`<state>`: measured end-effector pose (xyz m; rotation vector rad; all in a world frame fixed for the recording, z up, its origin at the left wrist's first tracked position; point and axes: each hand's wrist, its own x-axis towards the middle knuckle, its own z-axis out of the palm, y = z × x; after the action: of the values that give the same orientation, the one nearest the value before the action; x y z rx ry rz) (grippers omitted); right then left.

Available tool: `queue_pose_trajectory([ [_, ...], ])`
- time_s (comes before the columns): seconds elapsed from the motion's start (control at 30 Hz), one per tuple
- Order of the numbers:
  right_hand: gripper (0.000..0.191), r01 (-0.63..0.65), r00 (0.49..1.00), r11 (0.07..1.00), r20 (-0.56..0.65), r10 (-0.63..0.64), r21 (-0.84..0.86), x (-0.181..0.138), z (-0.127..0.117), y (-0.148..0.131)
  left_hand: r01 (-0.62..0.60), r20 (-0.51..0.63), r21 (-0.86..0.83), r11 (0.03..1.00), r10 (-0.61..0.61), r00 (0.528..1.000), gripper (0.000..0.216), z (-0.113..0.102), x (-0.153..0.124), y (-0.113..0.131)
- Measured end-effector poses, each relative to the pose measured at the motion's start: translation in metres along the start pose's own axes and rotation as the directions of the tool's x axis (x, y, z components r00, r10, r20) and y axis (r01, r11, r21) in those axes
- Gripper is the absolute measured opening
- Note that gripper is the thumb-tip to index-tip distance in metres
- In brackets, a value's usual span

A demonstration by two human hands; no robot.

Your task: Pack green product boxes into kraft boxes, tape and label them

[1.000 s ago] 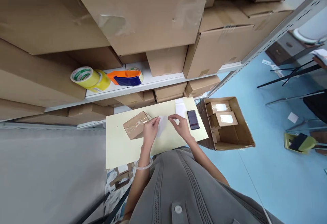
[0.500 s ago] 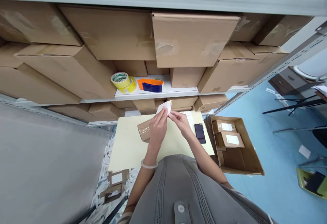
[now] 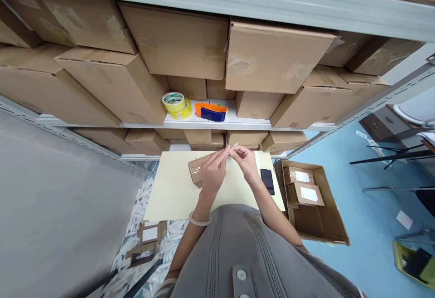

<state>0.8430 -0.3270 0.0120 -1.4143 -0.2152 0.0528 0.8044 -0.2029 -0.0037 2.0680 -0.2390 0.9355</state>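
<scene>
My left hand (image 3: 213, 174) and my right hand (image 3: 243, 159) meet above a pale yellow table (image 3: 170, 193), both pinching a small white paper slip (image 3: 229, 157) between their fingertips. The slip is seen nearly edge-on and is mostly hidden by my fingers. Just under my left hand lies a small brown taped parcel (image 3: 195, 171). A dark phone (image 3: 267, 181) rests on the table to the right of my right wrist.
An open carton (image 3: 326, 225) holding labelled small parcels stands on the blue floor at the right. Yellow tape rolls (image 3: 175, 103) and an orange-blue tape dispenser (image 3: 210, 111) sit on the shelf behind, among stacked cardboard boxes. Paper scraps litter the floor at the left.
The slip went from lying on the table to being lifted, and now both hands hold it closer together, edge-on. The view tilted up toward the shelves.
</scene>
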Motion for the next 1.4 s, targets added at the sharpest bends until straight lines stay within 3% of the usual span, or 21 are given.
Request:
queue_pose_trajectory([
  [0.23,0.023,0.008,1.0,0.998,0.009,-0.007,-0.066,-0.007,0.0,-0.007,0.118,0.004,-0.017,0.993,-0.118,0.993,0.027,-0.005,0.005,0.011],
  [0.53,0.023,0.057,0.998,0.993,0.034,-0.053,-0.108,-0.007,0.005,-0.007,0.135,0.023,-0.001,0.991,-0.135,0.991,0.026,-0.012,0.003,0.01],
  [0.97,0.02,0.113,0.984,0.981,0.155,-0.088,-0.158,-0.002,0.043,-0.004,0.245,-0.089,0.025,0.969,-0.242,0.966,0.023,-0.046,-0.002,0.002],
  [1.2,0.022,0.153,0.945,0.966,0.316,-0.082,-0.208,0.007,0.074,-0.009,0.424,-0.217,-0.038,0.905,-0.421,0.881,0.026,-0.073,-0.002,-0.005],
  [1.4,0.022,0.244,0.876,0.916,0.477,-0.066,-0.32,0.025,0.103,-0.002,0.532,-0.383,-0.041,0.846,-0.505,0.774,0.025,-0.107,-0.005,-0.033],
])
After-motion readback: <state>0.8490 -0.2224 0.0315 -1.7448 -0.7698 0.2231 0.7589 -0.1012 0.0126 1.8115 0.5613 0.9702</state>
